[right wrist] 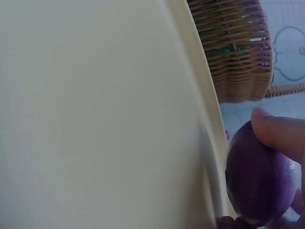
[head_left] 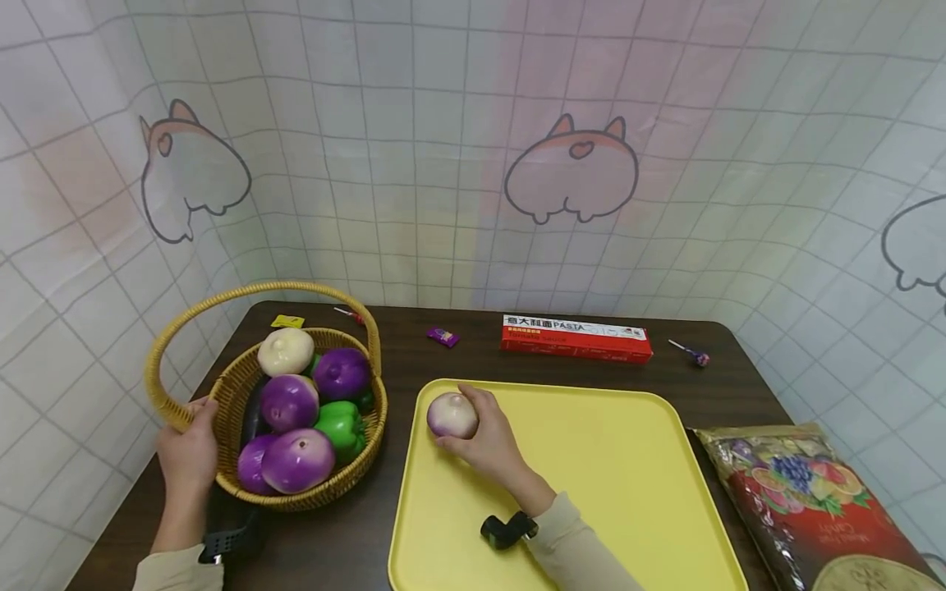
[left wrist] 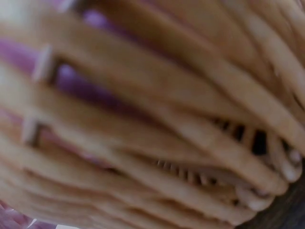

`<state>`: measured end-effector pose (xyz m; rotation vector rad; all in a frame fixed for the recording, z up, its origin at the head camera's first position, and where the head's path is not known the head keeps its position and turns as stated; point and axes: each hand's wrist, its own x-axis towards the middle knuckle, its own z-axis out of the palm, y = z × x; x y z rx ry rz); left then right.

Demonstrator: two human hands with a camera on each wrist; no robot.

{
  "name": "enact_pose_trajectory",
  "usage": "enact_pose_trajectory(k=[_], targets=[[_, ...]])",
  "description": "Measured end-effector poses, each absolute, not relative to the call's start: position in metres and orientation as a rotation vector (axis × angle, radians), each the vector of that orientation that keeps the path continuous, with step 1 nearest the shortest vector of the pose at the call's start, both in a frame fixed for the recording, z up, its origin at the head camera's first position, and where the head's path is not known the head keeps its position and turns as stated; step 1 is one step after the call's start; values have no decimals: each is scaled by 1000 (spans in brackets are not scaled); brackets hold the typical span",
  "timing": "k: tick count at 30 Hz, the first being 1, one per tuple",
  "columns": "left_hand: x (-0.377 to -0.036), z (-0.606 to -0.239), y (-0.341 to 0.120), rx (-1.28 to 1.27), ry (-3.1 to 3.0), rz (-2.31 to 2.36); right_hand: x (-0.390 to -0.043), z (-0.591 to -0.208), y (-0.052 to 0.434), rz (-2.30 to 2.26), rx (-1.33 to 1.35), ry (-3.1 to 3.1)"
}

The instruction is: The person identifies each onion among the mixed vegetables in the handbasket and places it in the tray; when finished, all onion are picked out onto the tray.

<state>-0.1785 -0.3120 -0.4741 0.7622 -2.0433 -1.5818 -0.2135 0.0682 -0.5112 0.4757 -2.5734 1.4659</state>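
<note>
Right hand (head_left: 491,443) curled round an onion (head_left: 452,414), grip grasping it at the far left corner of the tray (head_left: 628,492), onion low over the tray floor or touching it (hard to tell which). In the right wrist view, fingertip (right wrist: 274,131) pressed on the purple skin of the onion (right wrist: 259,176), right beside the tray's raised rim (right wrist: 202,95).

Left hand (head_left: 188,455) on the near left side of the basket (head_left: 222,394), grip grasping the rim where the handle meets it. Left wrist view filled with blurred wicker (left wrist: 157,133), nothing more to read there.

Risks, as judged from here:
- Round and smooth, so likely to roll once released; so near the rim, could hop over onto the bench (head_left: 414,345) toward the basket.
- Basket heaped with 4 purple onions, 1 pale one and a green pepper (head_left: 342,425); front onion (head_left: 298,460) riding high at the near rim. A tug or tilt from the left hand could spill it.
- Tray light and shallow; a push from the right hand could slide it on the bench.
</note>
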Motion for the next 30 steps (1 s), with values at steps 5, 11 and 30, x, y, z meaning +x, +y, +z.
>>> enact_pose_trajectory(k=[5,11,30], targets=[[-177,-476,-310,766,-2048,-1572,-219,-519,67,1449,545,-2559],[-176,-477,-308,756,-2046,-1565,-231,-524,64,1466,563,-2549],[-174,-481,-313,712,-2053,-1491,-236,-528,57,1535,590,-2619]])
